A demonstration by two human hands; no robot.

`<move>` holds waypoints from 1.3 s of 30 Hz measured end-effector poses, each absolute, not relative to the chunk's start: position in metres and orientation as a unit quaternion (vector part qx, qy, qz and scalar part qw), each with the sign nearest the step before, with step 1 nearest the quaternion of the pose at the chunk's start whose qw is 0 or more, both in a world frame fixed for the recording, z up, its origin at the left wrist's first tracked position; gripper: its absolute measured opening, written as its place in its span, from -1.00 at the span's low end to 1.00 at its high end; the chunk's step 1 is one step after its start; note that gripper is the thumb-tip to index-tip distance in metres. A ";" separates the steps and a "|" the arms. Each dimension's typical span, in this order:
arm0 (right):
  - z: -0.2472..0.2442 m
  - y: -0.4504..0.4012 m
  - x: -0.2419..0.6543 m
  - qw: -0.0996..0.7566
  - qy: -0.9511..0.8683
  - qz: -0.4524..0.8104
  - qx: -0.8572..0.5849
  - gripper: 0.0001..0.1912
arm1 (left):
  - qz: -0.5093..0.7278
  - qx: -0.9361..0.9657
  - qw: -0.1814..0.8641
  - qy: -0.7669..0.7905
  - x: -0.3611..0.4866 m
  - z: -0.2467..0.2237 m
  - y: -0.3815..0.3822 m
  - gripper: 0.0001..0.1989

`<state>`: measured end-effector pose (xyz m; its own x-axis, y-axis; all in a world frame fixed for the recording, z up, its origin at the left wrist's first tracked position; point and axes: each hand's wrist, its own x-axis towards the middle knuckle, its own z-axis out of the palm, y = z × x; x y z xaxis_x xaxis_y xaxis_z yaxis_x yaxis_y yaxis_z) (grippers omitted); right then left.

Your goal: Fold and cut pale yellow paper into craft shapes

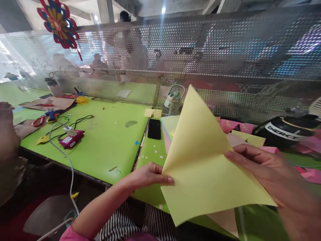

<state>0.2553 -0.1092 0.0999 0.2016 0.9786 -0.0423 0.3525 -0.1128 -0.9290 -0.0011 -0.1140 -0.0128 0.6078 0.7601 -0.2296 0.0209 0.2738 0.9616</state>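
Note:
A yellow sheet of paper is held up in front of me, creased across its middle so the upper part tilts to a point. My left hand pinches its left edge, thumb on the near face and fingers behind. On the opposite edge my right hand grips with the thumb in front and fingers at the back. Behind the sheet, partly hidden, lie pale paper sheets and a black phone on the green table.
A lidded bottle stands against the perforated metal screen. Right of the sheet are pink papers and a black bag. At left lie a magenta power adapter with cords, scissors and a blue glue gun.

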 end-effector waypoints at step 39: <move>0.071 -0.104 0.254 0.235 -0.597 0.504 -0.578 -0.49 | 0.508 0.438 0.668 0.321 -0.010 0.040 -0.057 -0.49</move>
<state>0.2537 -0.1038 0.0710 -0.2213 0.9269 -0.3030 0.4535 -0.1773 -0.8734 -0.0105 -0.0574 0.0398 0.2771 0.9607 0.0166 -0.3982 0.0991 0.9119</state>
